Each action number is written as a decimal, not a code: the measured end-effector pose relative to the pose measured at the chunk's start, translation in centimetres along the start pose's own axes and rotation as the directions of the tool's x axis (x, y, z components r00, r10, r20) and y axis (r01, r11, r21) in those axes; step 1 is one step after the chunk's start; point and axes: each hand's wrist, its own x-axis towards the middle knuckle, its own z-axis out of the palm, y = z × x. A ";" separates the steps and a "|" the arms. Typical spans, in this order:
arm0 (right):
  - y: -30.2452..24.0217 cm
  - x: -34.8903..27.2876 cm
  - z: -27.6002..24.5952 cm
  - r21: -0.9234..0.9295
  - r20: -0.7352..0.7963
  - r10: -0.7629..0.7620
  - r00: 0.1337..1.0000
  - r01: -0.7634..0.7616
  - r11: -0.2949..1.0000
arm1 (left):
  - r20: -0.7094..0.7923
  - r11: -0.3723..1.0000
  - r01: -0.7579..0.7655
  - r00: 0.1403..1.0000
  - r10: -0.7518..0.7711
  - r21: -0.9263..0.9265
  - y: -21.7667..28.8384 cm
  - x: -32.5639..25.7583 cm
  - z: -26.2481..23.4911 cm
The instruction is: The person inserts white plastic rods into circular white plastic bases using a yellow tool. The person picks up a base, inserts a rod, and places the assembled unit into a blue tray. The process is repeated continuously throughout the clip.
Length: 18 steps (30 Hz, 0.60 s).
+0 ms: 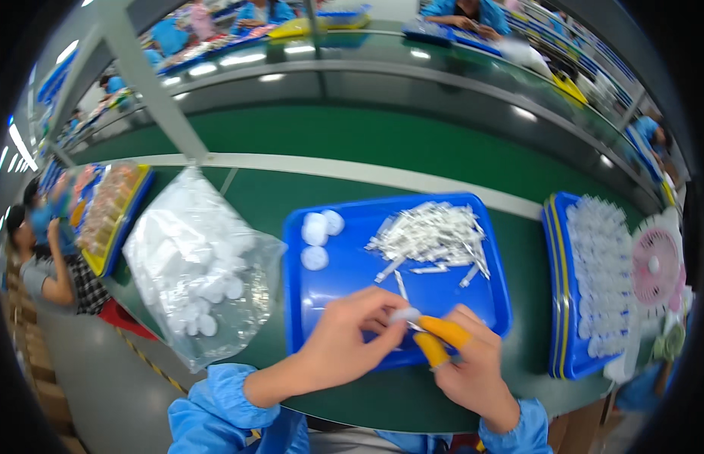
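Note:
Over the front of a blue tray, my left hand pinches a white round disc between thumb and fingers. My right hand meets it from the right. Yellow coverings wrap its thumb and forefinger, which close on a small, slim white part against the disc; the fingertips partly hide it. A heap of slim white parts lies at the tray's back right, with a few strewn singly in front. Several white discs lie at its back left.
Left of the tray, an open clear bag holds many white discs. At right, stacked blue and yellow trays carry clear plastic parts, beside a pink fan. Another filled tray stands far left. People work beyond the green bench.

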 end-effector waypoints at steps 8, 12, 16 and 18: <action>0.9 -0.4 -0.6 -0.041 0.080 -0.040 0.996 0.043 0.998 | -0.039 0.982 -0.024 0.999 0.032 0.187 0.8 0.2 0.4; 1.0 -0.4 -0.6 -0.058 0.104 -0.037 0.994 0.043 0.997 | -0.039 0.968 -0.026 0.999 0.037 0.249 0.7 0.1 0.2; 1.2 -0.5 -0.6 -0.090 0.109 -0.026 0.994 0.036 0.995 | -0.055 0.972 -0.005 0.998 0.018 0.233 0.7 0.0 0.1; 1.4 -0.4 -0.6 -0.106 0.096 -0.018 0.995 0.028 0.994 | -0.062 0.969 0.018 0.998 -0.002 0.247 0.8 0.0 0.1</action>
